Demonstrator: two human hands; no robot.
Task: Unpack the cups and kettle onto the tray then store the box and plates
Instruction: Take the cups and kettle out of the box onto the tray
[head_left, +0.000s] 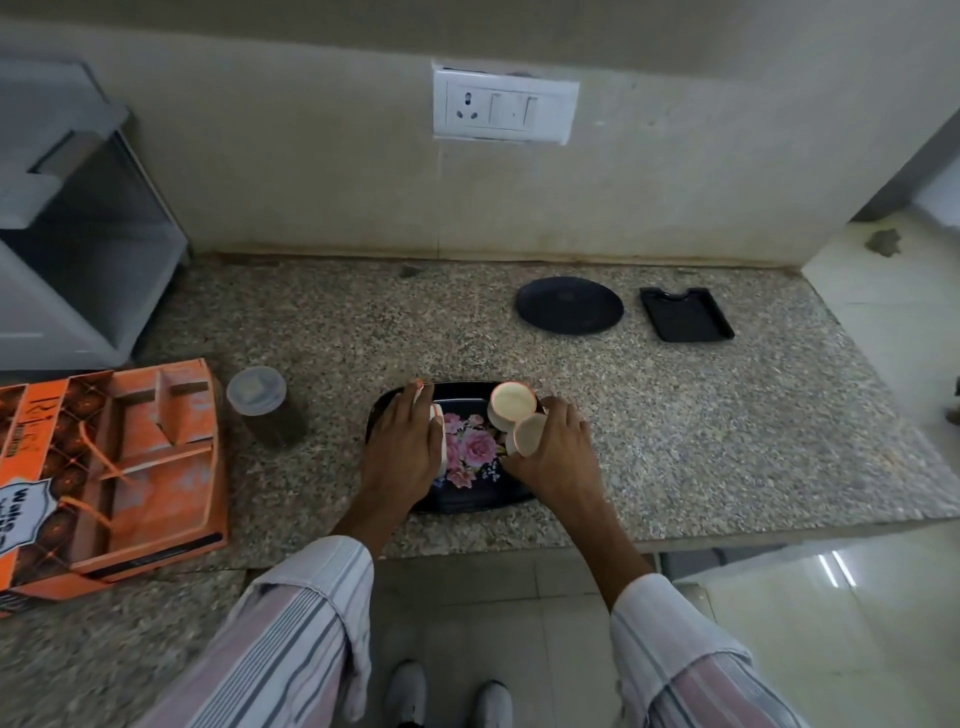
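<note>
A black tray (467, 496) with pink flowers lies near the counter's front edge. My left hand (402, 447) covers cups (436, 415) on the tray's left side; only white and orange edges show under the fingers. My right hand (553, 449) grips a small cream cup (527, 434), tilted, at the tray's right. Another cream cup (511, 402) stands on the tray just behind it. The orange box (119, 467) lies open at the left, its compartments showing. A dark round plate (569, 305) and a dark rectangular plate (685, 314) rest at the back right. No kettle is visible.
A lidded plastic jar (262, 405) with dark contents stands between the box and the tray. A grey appliance (67, 223) sits at the back left. A wall socket (506, 106) is above the counter. The granite counter (727, 441) ends at the right.
</note>
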